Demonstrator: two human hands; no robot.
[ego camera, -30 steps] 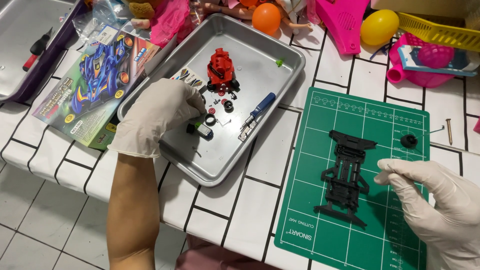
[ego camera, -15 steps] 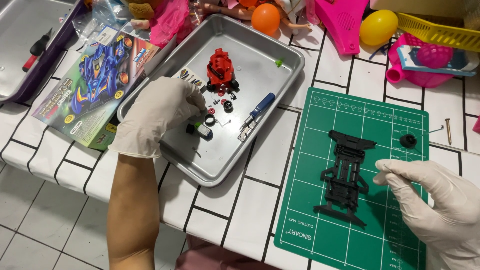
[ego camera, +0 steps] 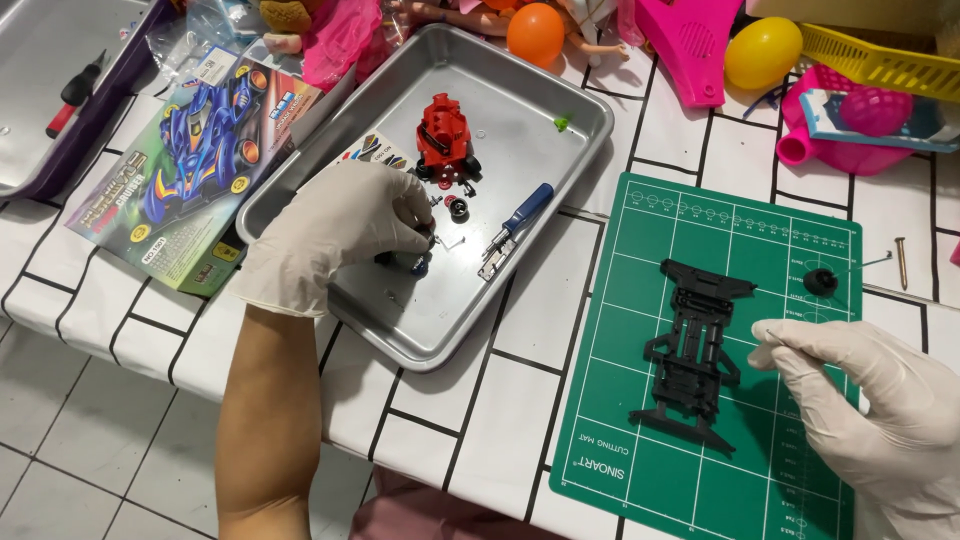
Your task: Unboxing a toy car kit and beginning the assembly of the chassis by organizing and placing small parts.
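Gloves on, left hand (ego camera: pixel 340 235) pinches small parts in the metal tray (ego camera: pixel 560 190); right hand (ego camera: pixel 865 410), fingers pressed together, rests beside the black chassis (ego camera: pixel 695 350) on the green mat (ego camera: pixel 640 440). Steady, single-piece picking looks wisest.

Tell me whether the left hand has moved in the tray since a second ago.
No. The left hand stays over the same small parts in the metal tray, just left of the blue-handled screwdriver.
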